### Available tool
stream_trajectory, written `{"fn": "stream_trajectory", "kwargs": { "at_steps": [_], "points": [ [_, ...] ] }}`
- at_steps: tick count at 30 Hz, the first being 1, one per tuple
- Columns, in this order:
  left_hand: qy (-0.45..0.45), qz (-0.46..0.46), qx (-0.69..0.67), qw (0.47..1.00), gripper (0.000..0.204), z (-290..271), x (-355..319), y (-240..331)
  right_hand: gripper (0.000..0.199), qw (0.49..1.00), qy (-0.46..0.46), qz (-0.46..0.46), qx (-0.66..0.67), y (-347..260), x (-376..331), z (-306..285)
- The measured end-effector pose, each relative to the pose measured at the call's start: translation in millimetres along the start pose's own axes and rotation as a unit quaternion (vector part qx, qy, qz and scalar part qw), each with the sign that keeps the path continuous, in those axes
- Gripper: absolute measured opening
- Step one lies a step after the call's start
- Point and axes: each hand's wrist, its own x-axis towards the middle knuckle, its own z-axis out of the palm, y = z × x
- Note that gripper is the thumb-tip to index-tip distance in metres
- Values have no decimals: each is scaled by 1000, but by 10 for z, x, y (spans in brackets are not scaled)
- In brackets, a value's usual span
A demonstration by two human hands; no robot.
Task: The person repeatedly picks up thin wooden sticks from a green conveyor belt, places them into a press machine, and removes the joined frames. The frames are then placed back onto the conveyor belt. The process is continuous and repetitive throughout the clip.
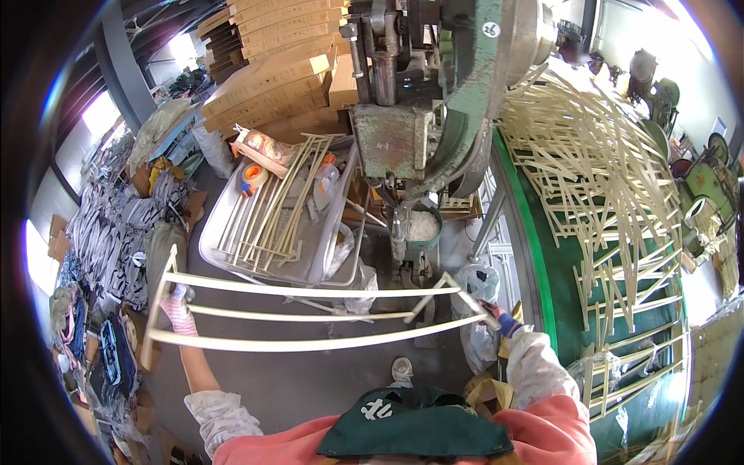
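Note:
Across the view in front of me stretches a cream-coloured rack frame (310, 346) of long thin bars joined by short end pieces. Its left end is gripped by my left hand (180, 316), which wears a pink striped glove. My right hand (507, 319), in a blue and red glove, is closed on the frame's right end. Just beyond the frame stands a green and grey press machine (391, 143), its tool head above the far bar and apart from it.
Behind the frame, a white bin (213, 246) holds cream rods, tape and bags. At right, similar frames lie heaped on a green-topped table (542, 209). Cardboard boxes (279, 93) are stacked behind the bin. Grey bundles (116, 225) lie left; plastic bags (479, 341) hang near my right hand.

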Motion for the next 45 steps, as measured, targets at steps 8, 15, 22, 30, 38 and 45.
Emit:
{"fn": "stream_trajectory", "kwargs": {
  "at_steps": [8,15,22,30,38,45],
  "points": [
    [163,-213,-60,962,42,-910,-1355,-1245,11,959,45,-237,151,-130,-136,832],
    [248,-437,15,864,62,-865,-2318,-948,14,985,-102,-142,1,-744,-1116,1874],
    [-488,-284,-136,814,51,1341,-2605,-345,20,890,-121,-200,-392,-707,-1059,2697],
    [-428,-354,-94,827,17,2822,-2304,207,24,958,36,-98,-267,-1219,-724,2485],
    [-319,-352,-107,873,24,3896,-1416,105,19,988,115,-54,-86,-1758,-289,2855],
    [-310,-357,-172,864,20,4137,-1088,6,16,990,104,-97,-5,-1893,-10,3021]
  ]
}}
